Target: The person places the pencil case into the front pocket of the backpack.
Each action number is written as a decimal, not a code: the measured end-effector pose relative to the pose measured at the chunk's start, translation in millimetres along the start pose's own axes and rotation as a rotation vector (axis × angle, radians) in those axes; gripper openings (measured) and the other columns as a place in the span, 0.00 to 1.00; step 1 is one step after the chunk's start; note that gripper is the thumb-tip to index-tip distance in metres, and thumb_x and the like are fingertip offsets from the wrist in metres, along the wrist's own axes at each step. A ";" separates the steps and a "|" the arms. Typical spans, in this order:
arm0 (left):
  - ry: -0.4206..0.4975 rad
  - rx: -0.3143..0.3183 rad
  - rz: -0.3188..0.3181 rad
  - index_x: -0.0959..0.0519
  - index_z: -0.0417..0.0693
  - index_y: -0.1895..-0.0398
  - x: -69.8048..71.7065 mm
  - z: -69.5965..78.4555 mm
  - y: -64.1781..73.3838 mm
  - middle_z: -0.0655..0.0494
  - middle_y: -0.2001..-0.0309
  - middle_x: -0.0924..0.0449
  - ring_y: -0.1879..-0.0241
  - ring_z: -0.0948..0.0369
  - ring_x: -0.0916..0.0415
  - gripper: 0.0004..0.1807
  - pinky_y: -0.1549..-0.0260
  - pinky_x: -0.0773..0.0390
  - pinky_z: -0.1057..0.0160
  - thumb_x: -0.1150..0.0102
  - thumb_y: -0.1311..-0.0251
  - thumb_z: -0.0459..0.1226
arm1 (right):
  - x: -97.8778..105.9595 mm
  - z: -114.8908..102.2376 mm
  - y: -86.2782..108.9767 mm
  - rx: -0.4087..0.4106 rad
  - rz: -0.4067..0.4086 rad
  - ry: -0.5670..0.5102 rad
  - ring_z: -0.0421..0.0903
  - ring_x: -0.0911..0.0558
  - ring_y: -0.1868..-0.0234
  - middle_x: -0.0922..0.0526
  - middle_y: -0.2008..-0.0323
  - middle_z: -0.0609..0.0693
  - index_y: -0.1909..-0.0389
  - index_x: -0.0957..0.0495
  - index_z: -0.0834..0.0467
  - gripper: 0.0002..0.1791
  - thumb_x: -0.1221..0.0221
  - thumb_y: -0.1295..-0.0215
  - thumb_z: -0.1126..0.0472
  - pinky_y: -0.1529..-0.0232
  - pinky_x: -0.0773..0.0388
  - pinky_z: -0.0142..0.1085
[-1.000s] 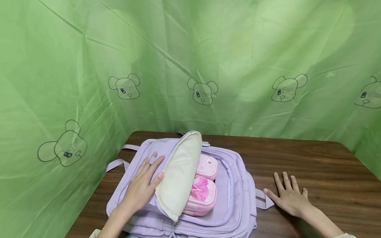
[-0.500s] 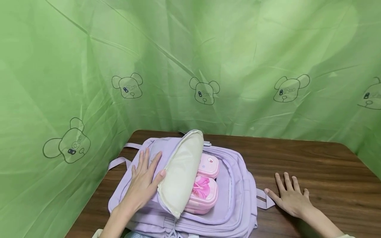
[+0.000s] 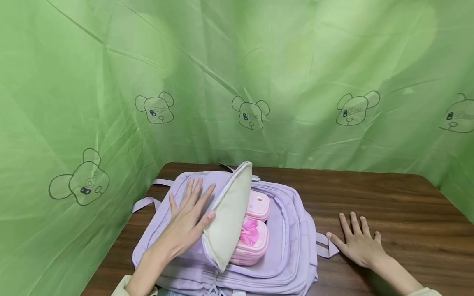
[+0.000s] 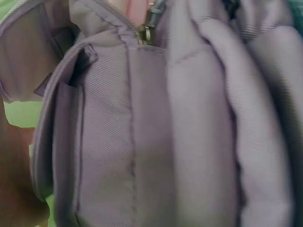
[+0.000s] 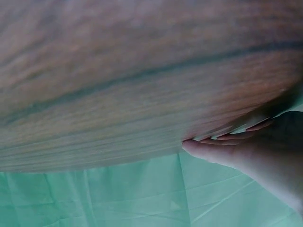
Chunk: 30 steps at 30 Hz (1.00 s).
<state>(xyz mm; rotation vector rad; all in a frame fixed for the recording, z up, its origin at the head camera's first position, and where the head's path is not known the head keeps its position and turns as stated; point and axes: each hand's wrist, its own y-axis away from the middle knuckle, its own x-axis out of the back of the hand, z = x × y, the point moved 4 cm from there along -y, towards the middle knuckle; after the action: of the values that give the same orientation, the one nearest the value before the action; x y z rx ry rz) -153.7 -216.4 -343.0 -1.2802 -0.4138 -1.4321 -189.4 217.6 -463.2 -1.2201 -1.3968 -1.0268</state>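
A lilac backpack lies on the brown wooden table, its front pocket unzipped. The pocket's flap is folded up, showing a cream lining. Two pink cases sit in the opening: a smaller one behind and one with a pink flower-like print in front. My left hand lies with spread fingers on the outside of the flap, thumb at its edge. In the left wrist view the bag's side and a zipper pull show up close. My right hand rests spread on the table.
A strap end of the backpack lies beside my right thumb. More straps stick out at the left. Green curtain walls with bear-head drawings enclose the table at the back and sides.
My left hand has slid a little to the right and away from me, and the flap stands up slightly steeper. The right hand stays in place on the table.
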 end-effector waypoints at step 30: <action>-0.016 -0.160 -0.130 0.57 0.63 0.26 -44.1 90.8 -25.7 0.55 0.30 0.47 0.33 0.52 0.47 0.35 0.44 0.76 0.31 0.67 0.34 0.58 | -1.6 1.7 0.8 0.012 0.026 0.010 0.75 0.52 0.37 0.51 0.35 0.75 0.31 0.50 0.67 0.48 0.60 0.36 0.31 0.55 0.53 0.77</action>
<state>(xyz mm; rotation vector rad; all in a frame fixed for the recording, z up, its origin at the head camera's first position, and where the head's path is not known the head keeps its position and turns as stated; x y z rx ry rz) -142.8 -112.9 -338.7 -1.4149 -0.4054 -1.5918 -188.8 219.1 -465.1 -1.2201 -1.3746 -1.0039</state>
